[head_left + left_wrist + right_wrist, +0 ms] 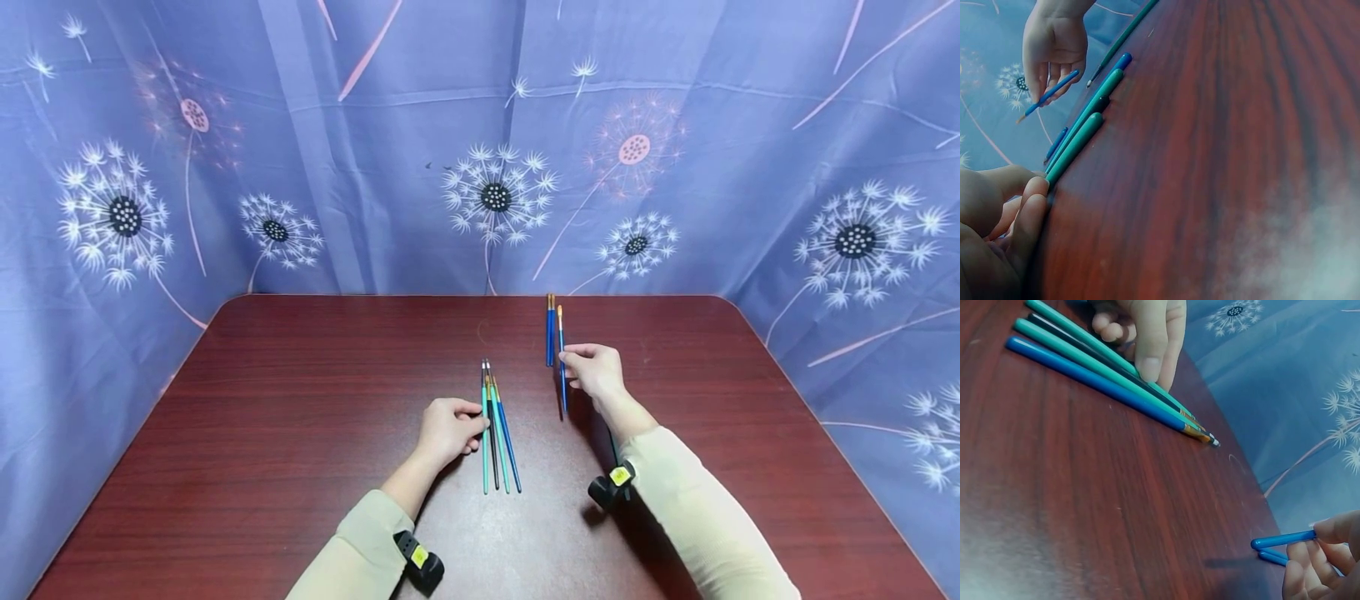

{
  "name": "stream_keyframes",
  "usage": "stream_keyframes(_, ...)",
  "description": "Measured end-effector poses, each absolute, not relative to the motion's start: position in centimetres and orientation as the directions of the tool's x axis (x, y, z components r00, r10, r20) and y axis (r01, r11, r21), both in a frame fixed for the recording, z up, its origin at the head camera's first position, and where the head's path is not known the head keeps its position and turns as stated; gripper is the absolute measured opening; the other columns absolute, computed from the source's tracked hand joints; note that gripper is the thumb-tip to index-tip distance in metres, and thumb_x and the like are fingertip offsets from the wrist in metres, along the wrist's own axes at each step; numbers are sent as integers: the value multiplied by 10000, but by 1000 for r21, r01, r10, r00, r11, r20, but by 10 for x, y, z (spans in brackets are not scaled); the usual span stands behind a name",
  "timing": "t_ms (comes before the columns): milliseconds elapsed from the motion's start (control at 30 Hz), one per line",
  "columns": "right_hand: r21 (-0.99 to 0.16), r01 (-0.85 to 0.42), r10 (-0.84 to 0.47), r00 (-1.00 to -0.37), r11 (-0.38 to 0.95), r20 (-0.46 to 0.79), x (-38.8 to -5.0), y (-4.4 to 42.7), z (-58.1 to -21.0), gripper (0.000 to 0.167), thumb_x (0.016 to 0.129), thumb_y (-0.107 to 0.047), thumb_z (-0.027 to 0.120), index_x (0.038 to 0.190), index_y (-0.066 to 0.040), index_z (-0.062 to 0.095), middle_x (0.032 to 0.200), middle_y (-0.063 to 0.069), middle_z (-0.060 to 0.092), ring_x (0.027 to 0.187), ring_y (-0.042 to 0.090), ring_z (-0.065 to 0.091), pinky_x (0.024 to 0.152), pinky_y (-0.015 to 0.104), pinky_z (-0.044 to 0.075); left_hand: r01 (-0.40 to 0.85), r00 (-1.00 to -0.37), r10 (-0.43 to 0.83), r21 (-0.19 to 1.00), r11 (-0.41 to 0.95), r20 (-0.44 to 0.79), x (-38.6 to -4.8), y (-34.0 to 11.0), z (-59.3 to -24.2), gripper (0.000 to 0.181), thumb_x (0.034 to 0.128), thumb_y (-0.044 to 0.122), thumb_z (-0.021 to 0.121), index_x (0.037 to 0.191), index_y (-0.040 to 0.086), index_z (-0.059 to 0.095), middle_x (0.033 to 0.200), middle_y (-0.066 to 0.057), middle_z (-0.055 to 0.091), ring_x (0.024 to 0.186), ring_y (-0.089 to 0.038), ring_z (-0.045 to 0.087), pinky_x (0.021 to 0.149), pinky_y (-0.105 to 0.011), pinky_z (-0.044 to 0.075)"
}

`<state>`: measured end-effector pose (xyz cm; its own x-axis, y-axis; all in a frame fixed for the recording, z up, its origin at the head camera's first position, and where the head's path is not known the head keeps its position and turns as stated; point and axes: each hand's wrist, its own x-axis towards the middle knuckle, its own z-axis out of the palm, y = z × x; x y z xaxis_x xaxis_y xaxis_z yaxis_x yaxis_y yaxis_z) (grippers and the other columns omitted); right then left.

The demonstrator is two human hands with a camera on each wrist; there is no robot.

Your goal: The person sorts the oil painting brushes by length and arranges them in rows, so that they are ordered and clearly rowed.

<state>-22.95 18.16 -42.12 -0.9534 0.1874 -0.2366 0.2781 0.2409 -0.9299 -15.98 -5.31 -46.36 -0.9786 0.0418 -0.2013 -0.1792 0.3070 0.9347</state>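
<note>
My right hand (596, 371) pinches a blue paintbrush (563, 398) between thumb and fingers, tip pointing away from me. The brush is raised above the table, its shadow visible in the right wrist view. Lower down, my left hand (446, 433) pinches the leftmost light green paintbrush (485, 471) of a loose group on the table. Beside that one lie a black paintbrush (495, 468), a second light green paintbrush (502, 458) and another blue paintbrush (510, 450), tips close together and handles fanned toward me.
Two blue paintbrushes (551, 337) lie side by side near the back edge of the dark red wooden table (337, 358). A dark green paintbrush (1121, 42), mostly behind the right forearm in the head view, lies to the right. A dandelion-print curtain (390, 208) surrounds the table's back and sides.
</note>
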Motion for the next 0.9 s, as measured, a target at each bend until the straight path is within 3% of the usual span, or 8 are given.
stream_keyframes(333, -945, 230, 203, -962, 231, -185, -241, 180, -419, 274, 871, -77, 612, 1093, 79, 644, 635, -14, 640, 494, 56, 586, 473, 203, 537, -169, -980, 48, 940, 297, -192, -160, -53, -464, 252, 793, 72, 713, 1028, -17, 696, 636, -34, 638, 400, -55, 539, 398, -224, 509)
stream_keyframes(567, -924, 291, 233, -944, 247, -235, -254, 183, -423, 305, 886, -79, 612, 1152, 70, 626, 654, -11, 646, 484, 33, 567, 473, 205, 535, -169, -981, 46, 942, 291, -190, -160, -54, -464, 254, 791, 72, 713, 1027, -19, 697, 631, -29, 632, 396, -53, 537, 394, -221, 506)
stream_keyframes(900, -909, 301, 256, -939, 287, -230, -266, 186, -428, 269, 879, -82, 612, 1108, 53, 657, 647, -14, 639, 476, 25, 562, 449, 200, 526, -167, -981, 49, 942, 290, -189, -158, -53, -461, 249, 787, 64, 713, 1018, -27, 696, 615, -21, 627, 384, -45, 530, 380, -208, 491)
